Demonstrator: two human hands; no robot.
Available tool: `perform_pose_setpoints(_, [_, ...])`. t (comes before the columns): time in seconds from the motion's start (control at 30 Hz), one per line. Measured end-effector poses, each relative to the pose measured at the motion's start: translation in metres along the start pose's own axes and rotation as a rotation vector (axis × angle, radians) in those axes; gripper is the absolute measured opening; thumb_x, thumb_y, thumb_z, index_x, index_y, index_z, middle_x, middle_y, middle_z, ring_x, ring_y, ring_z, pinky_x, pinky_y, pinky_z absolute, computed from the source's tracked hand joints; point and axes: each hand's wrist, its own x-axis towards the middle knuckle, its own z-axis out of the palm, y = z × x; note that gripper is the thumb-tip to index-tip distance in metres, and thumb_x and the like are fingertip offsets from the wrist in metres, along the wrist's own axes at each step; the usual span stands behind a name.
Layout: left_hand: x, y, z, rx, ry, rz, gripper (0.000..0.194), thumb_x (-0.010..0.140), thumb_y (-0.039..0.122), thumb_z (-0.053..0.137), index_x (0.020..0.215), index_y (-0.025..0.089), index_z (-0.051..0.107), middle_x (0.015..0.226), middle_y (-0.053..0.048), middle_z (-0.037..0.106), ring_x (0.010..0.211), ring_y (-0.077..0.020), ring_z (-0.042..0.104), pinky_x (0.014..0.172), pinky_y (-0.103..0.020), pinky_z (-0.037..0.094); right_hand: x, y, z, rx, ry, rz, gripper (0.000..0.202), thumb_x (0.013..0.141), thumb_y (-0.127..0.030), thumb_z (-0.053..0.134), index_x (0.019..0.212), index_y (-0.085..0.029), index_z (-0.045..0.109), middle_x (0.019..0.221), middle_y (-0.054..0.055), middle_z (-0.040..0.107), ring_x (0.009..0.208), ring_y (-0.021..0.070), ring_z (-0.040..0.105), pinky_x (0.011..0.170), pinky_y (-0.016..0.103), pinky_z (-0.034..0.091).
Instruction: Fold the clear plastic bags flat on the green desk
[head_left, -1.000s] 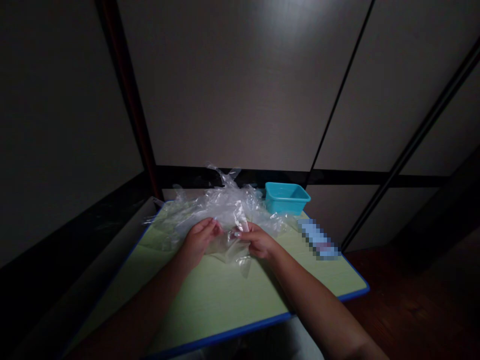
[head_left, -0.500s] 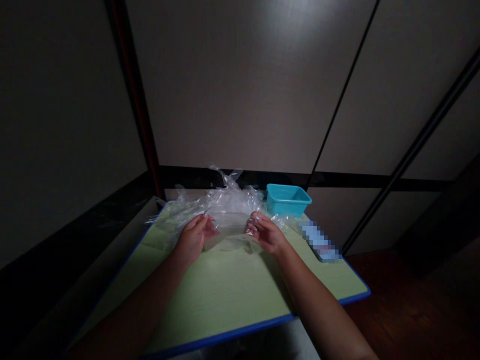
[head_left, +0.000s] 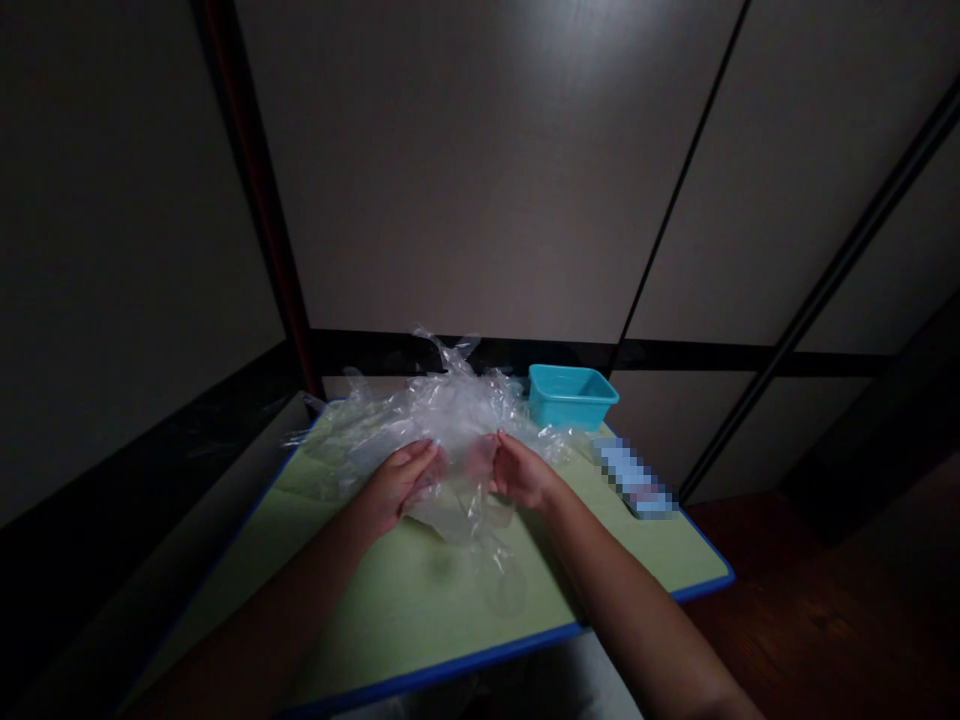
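Note:
My left hand [head_left: 401,482] and my right hand [head_left: 523,474] are held a short way apart over the table, gripping a thin clear plastic sheet [head_left: 450,517] between them. Its lower part hangs loose and crumpled toward the table's front, ending in a rounded see-through flap. Whether it is a bag, a glove or plain film I cannot tell. On each hand the thumb presses against curled fingers, partly seen through the plastic. Just beyond lies a heap of crumpled clear plastic [head_left: 450,400].
A turquoise plastic basket [head_left: 571,412] stands at the back right. Nearer on the right lies a phone-like flat object, blurred out [head_left: 636,480]. The pale green table [head_left: 420,620] has a blue edge. Cabinet panels [head_left: 465,200] rise close behind it.
The plastic was stretched flat between my hands and now sags and crumples, its loose end dropping forward. My hands have come slightly closer together.

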Motion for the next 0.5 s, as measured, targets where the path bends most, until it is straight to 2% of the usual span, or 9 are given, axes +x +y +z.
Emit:
perform_pose_setpoints(0.13, [0.0035,-0.0057,-0.0011,0.126,0.001,0.048,0.034,0.059,0.044,0.074,0.067,0.014,0.061,0.052,0.003,0.056,0.042,-0.0076,0.049,0.038,-0.016,0.034,-0.0019,0.0108,0.0096,0.066,-0.143,-0.039,0.046,0.067,-0.061,0.062,0.087,-0.021,0.052,0.081,0.002,0.062,0.075,0.0179,0.061,0.065,0.034,0.051])
perform_pose_setpoints(0.2, [0.0066,-0.0081,-0.0041,0.174,0.024,0.067,0.035,0.061,0.047,0.072,0.067,0.014,0.061,0.048,0.004,0.052,0.035,-0.0058,0.042,0.033,-0.016,0.027,-0.0027,0.0113,0.0104,0.063,-0.192,-0.070,0.050,0.060,-0.061,0.068,0.084,-0.020,0.051,0.077,0.001,0.062,0.072,0.0178,0.061,0.063,0.033,0.051])
perform_pose_setpoints(0.37, [0.0102,-0.0109,-0.0082,0.250,0.068,0.081,0.037,0.064,0.050,0.066,0.072,0.015,0.059,0.046,0.006,0.048,0.027,-0.0038,0.030,0.028,-0.016,0.018,-0.0015,0.0084,0.0085,-0.043,-0.145,-0.140,0.035,0.058,-0.028,0.077,0.069,-0.018,0.046,0.059,-0.005,0.054,0.049,0.0095,0.052,0.048,0.022,0.046])
perform_pose_setpoints(0.5, [0.0086,-0.0087,-0.0064,0.276,0.089,0.094,0.037,0.064,0.050,0.065,0.073,0.015,0.058,0.048,0.006,0.048,0.028,-0.0039,0.030,0.028,-0.016,0.019,-0.0018,0.0038,0.0099,-0.030,-0.063,-0.178,0.036,0.059,-0.019,0.075,0.063,-0.019,0.039,0.050,-0.009,0.045,0.042,0.0063,0.043,0.041,0.017,0.039])
